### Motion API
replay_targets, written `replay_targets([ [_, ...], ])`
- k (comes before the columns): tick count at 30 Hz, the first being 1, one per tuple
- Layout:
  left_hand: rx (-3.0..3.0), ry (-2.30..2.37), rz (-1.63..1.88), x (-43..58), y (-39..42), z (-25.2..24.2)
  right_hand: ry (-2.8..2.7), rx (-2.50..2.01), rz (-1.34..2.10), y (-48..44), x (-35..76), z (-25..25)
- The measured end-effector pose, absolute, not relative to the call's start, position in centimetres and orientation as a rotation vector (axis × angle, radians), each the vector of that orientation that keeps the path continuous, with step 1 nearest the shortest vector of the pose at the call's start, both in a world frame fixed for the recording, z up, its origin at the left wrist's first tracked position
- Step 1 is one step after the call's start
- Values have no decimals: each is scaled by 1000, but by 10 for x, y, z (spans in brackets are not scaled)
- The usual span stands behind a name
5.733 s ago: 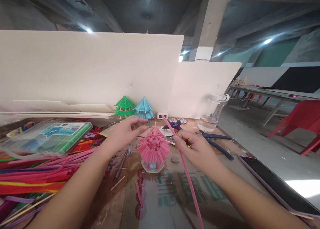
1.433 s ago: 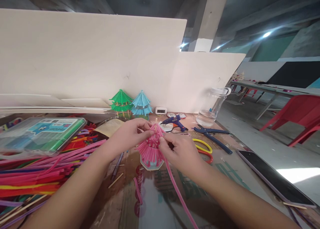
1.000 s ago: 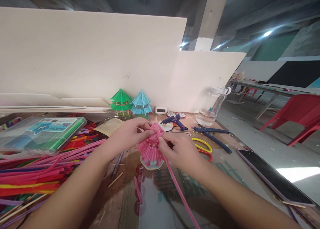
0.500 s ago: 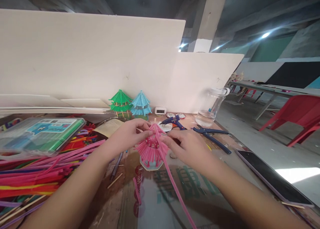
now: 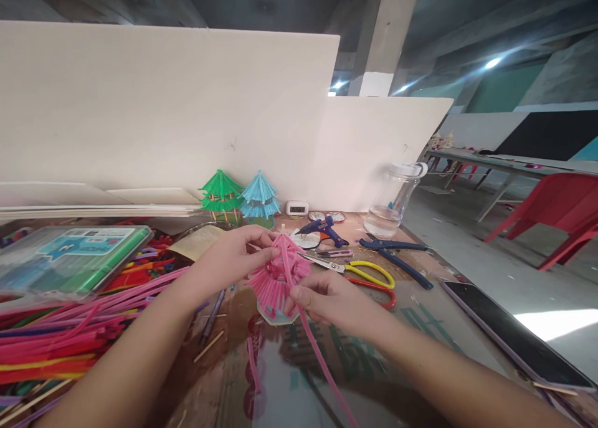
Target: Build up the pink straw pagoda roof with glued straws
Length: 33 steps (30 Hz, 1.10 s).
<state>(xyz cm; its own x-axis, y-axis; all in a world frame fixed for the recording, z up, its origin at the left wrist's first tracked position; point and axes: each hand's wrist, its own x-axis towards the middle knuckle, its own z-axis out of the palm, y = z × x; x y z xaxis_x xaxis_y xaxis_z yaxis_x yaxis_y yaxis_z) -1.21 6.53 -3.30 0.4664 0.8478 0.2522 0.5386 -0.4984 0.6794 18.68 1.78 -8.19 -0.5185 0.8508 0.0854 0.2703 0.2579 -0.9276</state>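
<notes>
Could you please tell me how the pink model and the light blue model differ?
The pink model is nearer the viewer, with the left hand at its upper roof; the light blue model stands farther back, untouched.
A stick tip pokes above the pink model; none shows above the light blue model.
Both have sloping roofs of fuzzy strips in tiers.

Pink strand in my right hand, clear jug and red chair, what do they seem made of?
Pink strand: probably fuzzy, matte fibre, judging by its soft, glossless look; any core is hidden. Clear jug: glossy glass or plastic, I can't tell which; the liquid shows through its wall. Red chair: likely smooth moulded plastic, going by its fairly even colour.
</notes>
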Motion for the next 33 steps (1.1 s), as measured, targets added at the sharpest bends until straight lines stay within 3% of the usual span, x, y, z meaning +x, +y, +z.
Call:
replay_targets([
  [33, 2176, 1084, 792, -13, 67, -35, -1694, -1029, 1326, 21, 181, -86],
])
